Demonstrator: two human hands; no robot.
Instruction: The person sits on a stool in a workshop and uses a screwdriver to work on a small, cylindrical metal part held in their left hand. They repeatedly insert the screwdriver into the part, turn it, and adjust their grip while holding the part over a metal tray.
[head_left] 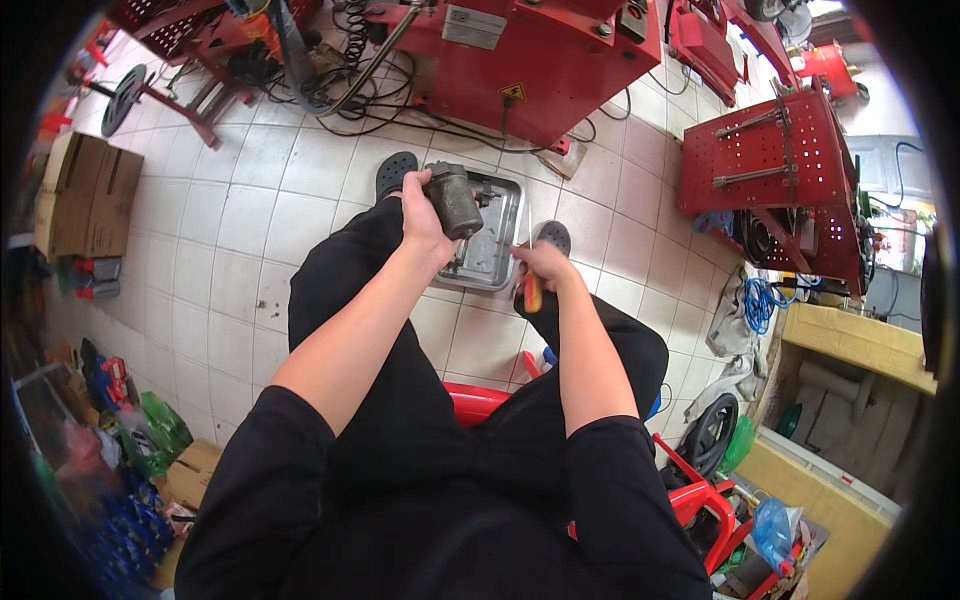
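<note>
The tray (497,232) lies on the floor between the shoes (394,172), before the machine (520,60); boxes (88,195), probably cardboard, stand far left.

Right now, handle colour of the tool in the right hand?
Orange-red with yellow, on the screwdriver in the right hand; head view.

— How's the light?
— Bright and even over the white tiled floor (250,230); shadows are soft, and daylight glares at the upper right.
— Sharpness?
— Crisp in the centre; edges bend and fade into a dark rim.
</note>
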